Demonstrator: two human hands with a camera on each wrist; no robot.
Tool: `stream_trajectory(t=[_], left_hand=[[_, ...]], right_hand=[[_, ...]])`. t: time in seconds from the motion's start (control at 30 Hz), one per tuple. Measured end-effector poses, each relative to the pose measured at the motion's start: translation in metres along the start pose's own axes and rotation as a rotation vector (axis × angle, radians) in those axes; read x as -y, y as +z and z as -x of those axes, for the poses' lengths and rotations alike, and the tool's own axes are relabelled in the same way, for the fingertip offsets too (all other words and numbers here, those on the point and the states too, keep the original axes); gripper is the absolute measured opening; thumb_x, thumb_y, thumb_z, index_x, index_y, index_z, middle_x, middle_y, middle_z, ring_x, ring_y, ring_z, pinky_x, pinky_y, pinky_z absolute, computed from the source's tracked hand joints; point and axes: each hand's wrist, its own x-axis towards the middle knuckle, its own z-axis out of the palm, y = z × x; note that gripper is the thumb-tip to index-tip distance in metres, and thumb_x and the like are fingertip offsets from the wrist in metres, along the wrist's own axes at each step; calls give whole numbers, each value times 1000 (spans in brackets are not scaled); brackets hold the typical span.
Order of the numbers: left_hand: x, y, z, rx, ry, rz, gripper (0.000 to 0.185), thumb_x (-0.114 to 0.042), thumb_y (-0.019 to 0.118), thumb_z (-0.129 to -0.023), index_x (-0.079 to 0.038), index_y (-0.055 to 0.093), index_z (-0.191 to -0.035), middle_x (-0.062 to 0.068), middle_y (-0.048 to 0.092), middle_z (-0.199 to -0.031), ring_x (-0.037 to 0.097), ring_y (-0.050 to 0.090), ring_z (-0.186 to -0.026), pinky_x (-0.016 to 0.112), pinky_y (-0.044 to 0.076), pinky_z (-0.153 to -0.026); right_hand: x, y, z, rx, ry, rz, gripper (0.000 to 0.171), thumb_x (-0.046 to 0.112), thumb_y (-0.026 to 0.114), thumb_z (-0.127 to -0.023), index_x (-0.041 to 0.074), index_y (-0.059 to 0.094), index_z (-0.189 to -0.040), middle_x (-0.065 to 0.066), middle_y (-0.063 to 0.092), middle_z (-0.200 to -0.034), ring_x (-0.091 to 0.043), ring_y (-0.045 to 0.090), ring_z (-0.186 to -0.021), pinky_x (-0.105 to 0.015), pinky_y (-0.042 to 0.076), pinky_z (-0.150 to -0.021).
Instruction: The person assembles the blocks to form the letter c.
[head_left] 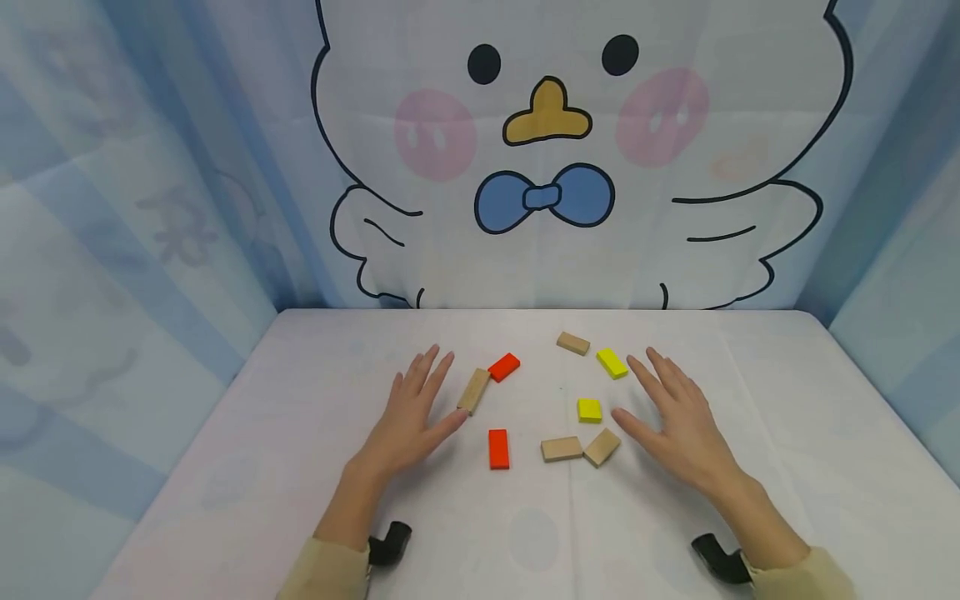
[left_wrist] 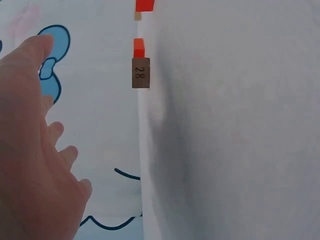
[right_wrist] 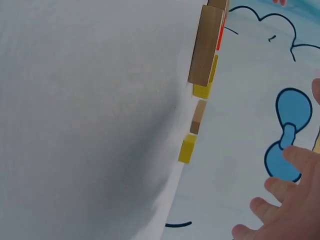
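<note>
My left hand [head_left: 411, 418] is held over the table with its fingers spread, its thumb tip close to a plain wooden block [head_left: 474, 391]. A red block [head_left: 504, 367] lies at that block's far end, and another red block [head_left: 498, 449] is nearer to me. My right hand [head_left: 678, 418], fingers also spread, is beside a yellow block [head_left: 612, 363] and a second yellow block [head_left: 589, 411]. Two plain wooden blocks, one on the left [head_left: 561, 449] and one tilted [head_left: 602, 447], lie end to end nearer me. In the left wrist view, a wooden block [left_wrist: 141, 73] shows the number 28.
Another wooden block [head_left: 573, 343] lies toward the back of the white-covered table [head_left: 300, 375]. Behind it hangs a curtain [head_left: 547, 258] with a cartoon bird. A black curved piece is at the left wrist [head_left: 390, 543] and another at the right wrist [head_left: 720, 558].
</note>
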Motion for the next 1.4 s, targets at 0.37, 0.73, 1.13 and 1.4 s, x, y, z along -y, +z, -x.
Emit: stream_trajectory(t=[0.37,0.73,1.13,1.4], left_hand=[[3,9,-14,80,17,117,82,-45,66,-95,-30,21,-162,-6,10,-168,22,14,-152,58,25,-115],[15,18,-21,117,25,190,80,-40,68,-94,-22,29,-161,-7,14,-167,21,19,-151,60,29,-113],[22,23,-33,123,59,228,75,-34,66,-96,-18,32,-160,-1,25,-165,21,24,-150,54,26,-117],[29,26,-38,150,49,265,71,-37,64,-96,-19,36,-158,0,28,-164,21,25,-149,53,24,-118]], right_hand=[[-1,12,-6,29,30,-161,73,31,67,-97,14,33,-159,-16,21,-164,-44,21,-147,-75,27,-105],[-3,29,-16,46,-74,-318,70,21,74,-93,13,42,-154,-11,30,-162,-39,26,-147,-71,29,-107],[11,41,-29,93,-185,-345,70,18,78,-89,10,47,-151,-10,42,-156,-34,36,-143,-65,33,-109],[22,52,-33,151,-171,-389,66,20,78,-90,8,49,-148,-8,44,-154,-29,37,-142,-60,35,-110]])
